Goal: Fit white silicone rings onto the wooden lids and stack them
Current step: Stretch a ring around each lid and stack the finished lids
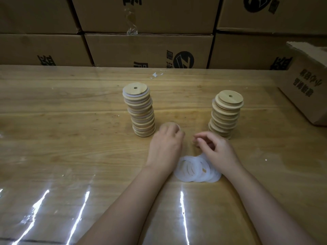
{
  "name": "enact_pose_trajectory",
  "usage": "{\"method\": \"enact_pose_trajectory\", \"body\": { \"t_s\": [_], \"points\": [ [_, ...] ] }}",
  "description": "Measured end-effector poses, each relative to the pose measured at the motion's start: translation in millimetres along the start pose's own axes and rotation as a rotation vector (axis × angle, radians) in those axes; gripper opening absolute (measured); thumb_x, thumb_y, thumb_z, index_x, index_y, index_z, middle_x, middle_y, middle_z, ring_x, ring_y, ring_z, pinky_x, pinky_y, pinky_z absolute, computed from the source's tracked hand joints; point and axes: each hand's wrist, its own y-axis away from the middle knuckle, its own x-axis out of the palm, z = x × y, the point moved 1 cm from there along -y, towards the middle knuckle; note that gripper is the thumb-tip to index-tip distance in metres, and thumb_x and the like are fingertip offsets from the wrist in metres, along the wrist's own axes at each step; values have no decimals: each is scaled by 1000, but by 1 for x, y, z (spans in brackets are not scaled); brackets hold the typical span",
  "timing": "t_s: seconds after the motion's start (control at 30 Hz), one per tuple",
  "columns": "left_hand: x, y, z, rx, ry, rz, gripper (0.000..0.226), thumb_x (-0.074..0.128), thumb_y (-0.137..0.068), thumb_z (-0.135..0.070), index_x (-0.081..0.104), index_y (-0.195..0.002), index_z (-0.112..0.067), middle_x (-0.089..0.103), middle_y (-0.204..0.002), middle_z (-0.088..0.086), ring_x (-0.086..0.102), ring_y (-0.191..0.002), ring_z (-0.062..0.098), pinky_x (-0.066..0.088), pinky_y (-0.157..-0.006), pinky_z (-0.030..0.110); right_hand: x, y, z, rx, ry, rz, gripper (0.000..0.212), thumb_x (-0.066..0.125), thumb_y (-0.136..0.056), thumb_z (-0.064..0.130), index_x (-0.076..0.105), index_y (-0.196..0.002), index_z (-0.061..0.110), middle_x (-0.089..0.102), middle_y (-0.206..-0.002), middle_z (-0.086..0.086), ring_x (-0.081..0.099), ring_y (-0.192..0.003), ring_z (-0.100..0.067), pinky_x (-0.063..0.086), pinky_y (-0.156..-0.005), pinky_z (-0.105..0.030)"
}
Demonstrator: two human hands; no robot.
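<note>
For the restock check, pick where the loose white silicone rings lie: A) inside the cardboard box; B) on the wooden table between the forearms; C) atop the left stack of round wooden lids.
B: the loose white silicone rings lie piled on the wooden table, between the left forearm and the right forearm.

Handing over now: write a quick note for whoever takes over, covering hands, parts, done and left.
Left hand grips a wooden lid just right of the left stack.
Right hand: fingers curled, blurred, grip unclear.
Loose rings lie piled between the wrists.
Done: left stack, white rings showing between lids.
Left: right stack, no rings visible, plus the held lid.
</note>
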Motion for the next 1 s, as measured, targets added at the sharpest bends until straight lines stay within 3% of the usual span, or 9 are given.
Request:
{"method": "enact_pose_trajectory", "body": {
  "t_s": [0.07,0.2,0.33,0.43,0.53,0.63,0.77,0.87,1.0],
  "points": [
    [4,2,-3,87,-5,75,4,66,-80,-6,68,-83,-7,64,-87,9,59,-81,32,50,-59,38,-1,-1,0,-33,34,-102,17,57,-90,8,68,-94,21,68,-81,13,64,-78,-3,51,-71,-22],
    [9,3,5,-22,32,159,16,51,-92,-11,65,-99,-8,60,-105,4,51,-107,25,50,-67,35,-10,0,3,-124,14,-451,11,54,-91,17,64,-93,20,63,-75,6,58,-67,-14,45,-62,-22],
    [5,2,6,-45,74,132,19,50,-93,-15,67,-100,-10,63,-102,6,52,-99,27,47,-70,37,-17,1,3,-137,-14,-665,8,47,-89,26,55,-91,22,54,-74,6,50,-66,-14,41,-61,-22],
    [-3,-1,2,-25,162,17,17,61,-84,-7,70,-98,-7,67,-94,9,58,-85,33,49,-71,41,-16,0,1,-120,-27,-607,18,47,-89,30,54,-79,16,50,-63,9,45,-58,-7,38,-57,-23],
    [-12,-14,-10,-21,264,-47,21,62,-83,-8,68,-103,-10,66,-104,5,60,-93,30,47,-77,43,-10,-2,-1,-166,28,-478,35,47,-89,33,50,-64,9,46,-54,-1,41,-53,-15,34,-52,-25],
    [-22,-37,-29,-13,363,-83,23,61,-87,-16,65,-109,-13,64,-113,1,59,-102,24,43,-84,40,-7,-3,-1,-206,70,-418,36,48,-88,33,50,-61,10,45,-52,-1,40,-53,-14,33,-52,-22],
    [-30,-92,-46,-269,573,14,36,52,-93,-37,57,-121,-15,56,-116,1,57,-100,16,49,-87,37,-8,-3,1,-201,40,-411,33,49,-87,32,45,-60,14,38,-51,7,36,-51,-8,29,-51,-17],
    [-28,-128,-56,-520,703,163,63,51,-85,-61,54,-124,-13,56,-122,4,57,-102,17,50,-84,35,-7,-3,1,-177,49,-409,33,51,-85,30,43,-58,15,37,-50,6,35,-52,-9,27,-49,-19],
    [-20,-138,-69,-529,572,378,74,59,-75,-67,56,-120,-9,58,-117,5,57,-103,23,49,-81,36,-8,-3,0,-120,12,-392,39,57,-84,20,31,-56,31,34,-47,11,35,-48,-6,26,-47,-18]
  ]
}}
